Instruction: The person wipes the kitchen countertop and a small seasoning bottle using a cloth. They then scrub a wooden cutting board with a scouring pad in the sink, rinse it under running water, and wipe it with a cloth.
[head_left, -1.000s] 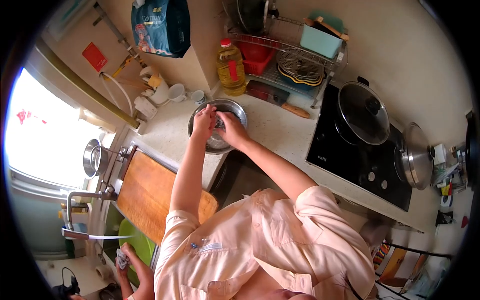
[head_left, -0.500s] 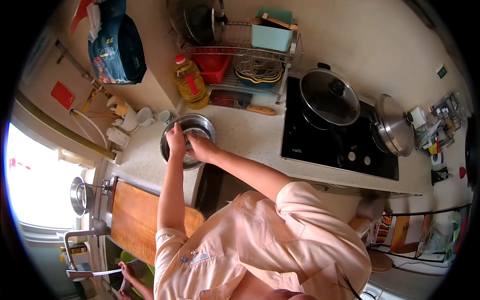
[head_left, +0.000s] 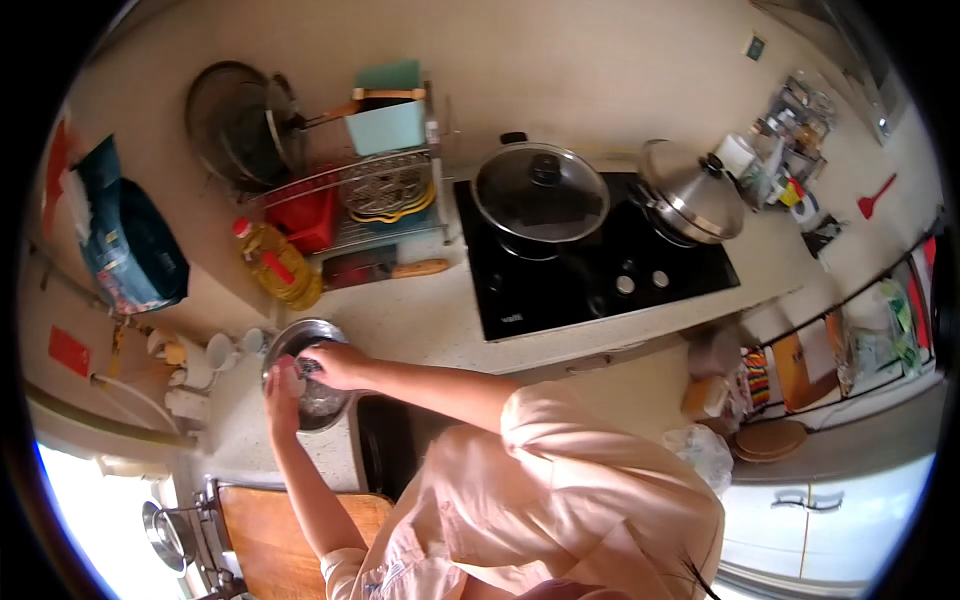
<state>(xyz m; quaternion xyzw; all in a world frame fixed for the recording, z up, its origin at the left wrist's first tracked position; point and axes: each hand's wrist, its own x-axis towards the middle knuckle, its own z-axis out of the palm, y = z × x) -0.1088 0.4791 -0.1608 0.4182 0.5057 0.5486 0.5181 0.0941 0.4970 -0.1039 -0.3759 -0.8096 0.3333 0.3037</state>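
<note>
A round metal bowl (head_left: 325, 408) stands on the pale counter near the corner. My left hand (head_left: 284, 385) is at the bowl's left side, its fingers pointing up and close together; what they hold, if anything, is hidden. My right hand (head_left: 337, 365) reaches over the bowl from the right, its fingers bent down inside it beside my left hand. The fingertips are blurred, and I cannot make out anything between them. Something clear and shiny lies in the bowl below my hands.
Behind the bowl are an oil bottle (head_left: 278, 265), a cleaver (head_left: 365, 268) and a wire rack (head_left: 375, 230). Two small cups sit beside it. A black stove (head_left: 600, 290) with a lidded pan (head_left: 540, 195) and a steel pot (head_left: 695, 195) is right. A wooden board (head_left: 290, 530) lies at the front.
The view has swung right, so the bowl and hands appear farther left and lower. My right hand has curled more over the bowl. The other person's hands have left the view.
</note>
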